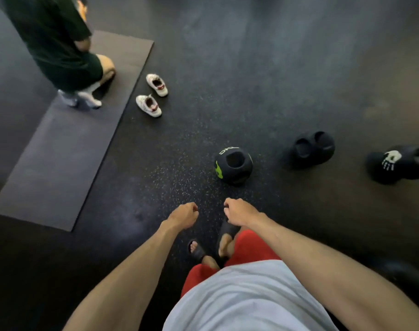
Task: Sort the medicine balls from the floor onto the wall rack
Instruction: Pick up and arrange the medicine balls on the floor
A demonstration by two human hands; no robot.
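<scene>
The left grip (183, 215) and right grip (239, 212) hang loosely curled and empty, so I would crouch low and take the ball (233, 164) at frame centre with both.

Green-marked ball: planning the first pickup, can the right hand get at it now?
Probably yes: the green-marked ball lies on floor just ahead of the right hand, nothing between them, and the hand holds nothing; bending down seems needed.
</scene>
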